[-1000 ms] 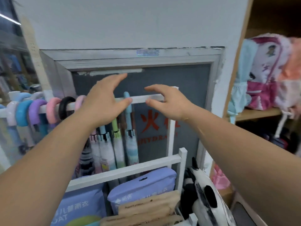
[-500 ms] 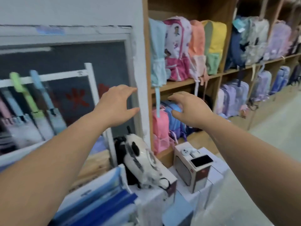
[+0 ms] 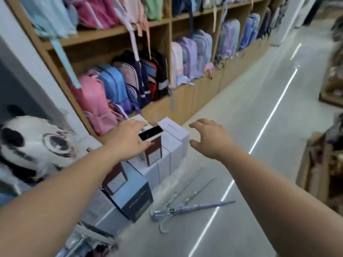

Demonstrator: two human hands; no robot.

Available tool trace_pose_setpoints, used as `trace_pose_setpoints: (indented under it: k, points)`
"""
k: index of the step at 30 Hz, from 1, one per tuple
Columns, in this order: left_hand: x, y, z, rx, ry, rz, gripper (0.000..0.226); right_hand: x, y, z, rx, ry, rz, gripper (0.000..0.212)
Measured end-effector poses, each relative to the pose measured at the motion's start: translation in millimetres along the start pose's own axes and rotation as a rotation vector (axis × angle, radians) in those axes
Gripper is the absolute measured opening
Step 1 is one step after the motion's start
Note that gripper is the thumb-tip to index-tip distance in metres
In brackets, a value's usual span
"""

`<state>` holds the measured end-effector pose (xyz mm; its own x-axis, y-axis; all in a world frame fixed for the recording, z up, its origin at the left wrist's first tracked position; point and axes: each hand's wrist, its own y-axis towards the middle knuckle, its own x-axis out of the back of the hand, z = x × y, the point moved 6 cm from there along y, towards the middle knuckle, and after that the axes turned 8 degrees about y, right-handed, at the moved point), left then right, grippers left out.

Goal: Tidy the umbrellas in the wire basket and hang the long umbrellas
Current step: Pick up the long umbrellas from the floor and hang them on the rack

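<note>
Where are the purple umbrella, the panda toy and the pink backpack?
purple umbrella (image 3: 193,208): head view, folded canopy.
panda toy (image 3: 35,133): head view, white face.
pink backpack (image 3: 92,101): head view, front panel.

- This is a shop that sells school bags and small goods.
- Wooden shelves (image 3: 104,34) run along the wall in open compartments. They are packed with backpacks (image 3: 115,84) in pink, blue, purple and dark colours, standing side by side in rows.
- Matching white cartons (image 3: 174,143) stand stacked at the foot of the shelves, with a dark red display box (image 3: 153,153) on top.
- A long, glossy aisle floor (image 3: 259,108) reflects strip lights.
- A panda-faced item (image 3: 37,143) sits at the left, and a purple umbrella (image 3: 194,208) lies on the floor.
</note>
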<state>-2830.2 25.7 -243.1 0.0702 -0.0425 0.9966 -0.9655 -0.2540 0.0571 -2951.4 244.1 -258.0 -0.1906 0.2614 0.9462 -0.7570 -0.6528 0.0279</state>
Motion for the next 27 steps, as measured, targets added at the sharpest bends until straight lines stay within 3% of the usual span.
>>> trace_pose_setpoints:
  k: [9, 18, 27]
  points:
    - [-192.0, 72.3, -50.3, -0.036, -0.136, 0.352, 0.061, -123.9, 16.5, -128.3, -0.239, -0.011, 0.274, 0.059]
    - [-325.9, 114.4, -71.9, 0.008, -0.147, 0.640, 0.062, -225.0, 35.0, -239.1, -0.404, 0.039, 0.489, 0.058]
    - [-577.0, 145.3, -81.6, 0.182, -0.194, 0.807, 0.058, -453.7, 72.6, -371.0, -0.407, 0.095, 0.668, 0.051]
